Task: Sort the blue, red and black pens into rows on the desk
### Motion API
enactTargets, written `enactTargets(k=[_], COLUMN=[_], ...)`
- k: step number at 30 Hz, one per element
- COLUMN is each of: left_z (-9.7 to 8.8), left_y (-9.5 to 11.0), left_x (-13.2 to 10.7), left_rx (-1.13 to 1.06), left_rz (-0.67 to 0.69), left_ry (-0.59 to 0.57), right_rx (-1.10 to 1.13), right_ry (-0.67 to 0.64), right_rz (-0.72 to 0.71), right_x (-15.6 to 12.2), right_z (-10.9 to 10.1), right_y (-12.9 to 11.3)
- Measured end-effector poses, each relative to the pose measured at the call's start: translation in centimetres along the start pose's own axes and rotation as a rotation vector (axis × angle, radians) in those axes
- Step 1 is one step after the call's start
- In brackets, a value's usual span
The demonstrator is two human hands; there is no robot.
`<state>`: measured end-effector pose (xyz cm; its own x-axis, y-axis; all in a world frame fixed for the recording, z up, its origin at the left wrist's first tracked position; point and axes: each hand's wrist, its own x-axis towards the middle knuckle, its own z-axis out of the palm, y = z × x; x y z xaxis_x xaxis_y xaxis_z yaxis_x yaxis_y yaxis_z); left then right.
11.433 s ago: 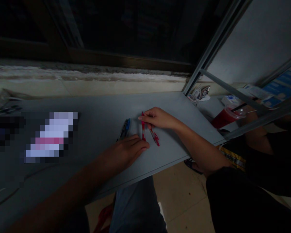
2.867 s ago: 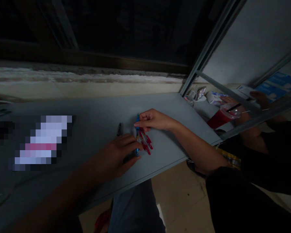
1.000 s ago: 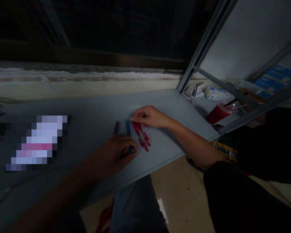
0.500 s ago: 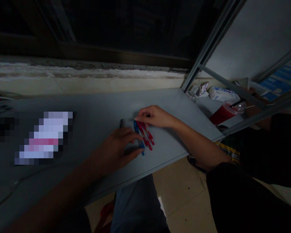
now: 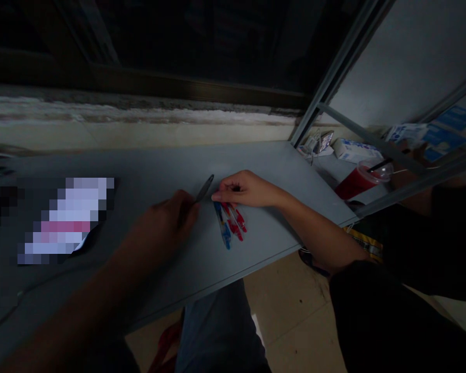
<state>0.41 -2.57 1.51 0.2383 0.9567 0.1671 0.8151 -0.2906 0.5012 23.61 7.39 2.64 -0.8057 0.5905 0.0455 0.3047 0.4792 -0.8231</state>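
A dark pen (image 5: 205, 187) slants up and to the right out of my left hand (image 5: 174, 215), whose fingers are closed around it. Just to its right, my right hand (image 5: 243, 188) rests low over the table with its fingers curled and the thumb against them. Under and in front of that hand lie a blue pen (image 5: 222, 228) and red pens (image 5: 235, 220), side by side with clear barrels. The right hand covers their far ends, so whether its fingertips grip anything is hidden.
The grey table (image 5: 267, 228) runs along a tiled ledge. On its left lies a blurred-out bright screen (image 5: 73, 212) with a cable near it. Beyond the metal frame on the right stand a red drink cup (image 5: 355, 180) and a tissue pack (image 5: 357, 150); another person's arm (image 5: 411, 191) is behind.
My left hand has left the blue pen, moved left and picked up the dark pen, now tilted above the table. My right hand has stayed nearly in place.
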Motion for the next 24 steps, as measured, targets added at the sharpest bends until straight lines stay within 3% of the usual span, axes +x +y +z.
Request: enactTargets(k=[4,6,10,13,19,22,24], left_z=[0.7,1.1,1.5,1.5,1.0,0.8,0.7], left_y=[1.2,1.3,0.8,0.5,0.6,0.1,-0.2], left_x=[-0.4,-0.6,-0.7,-0.7,-0.4,-0.3,-0.1], left_rx=[-0.117,-0.098,0.057,0.150,0.010,-0.096,-0.100], left_rz=[0.116,0.161,0.240,0.273,0.173,0.106,0.079], left_ry=[-0.058,-0.048,0.088,0.142,-0.028,-0.034,-0.007], right_rx=[0.163,0.229,0.315,0.424,0.355,0.330,0.335], right_ry=[-0.073,-0.040,0.074,0.083,-0.040,0.021,0.052], right_rz=[-0.065,-0.047,0.033,0.059,-0.057,-0.127,-0.100], right_x=[-0.5,-0.6,-0.2,0.0,-0.2,-0.1,0.0], right_z=[0.7,1.1,1.3,1.1,0.2,-0.4,-0.8], right_y=[-0.9,-1.0,-0.6,-0.4,-0.6,-0.5,-0.1])
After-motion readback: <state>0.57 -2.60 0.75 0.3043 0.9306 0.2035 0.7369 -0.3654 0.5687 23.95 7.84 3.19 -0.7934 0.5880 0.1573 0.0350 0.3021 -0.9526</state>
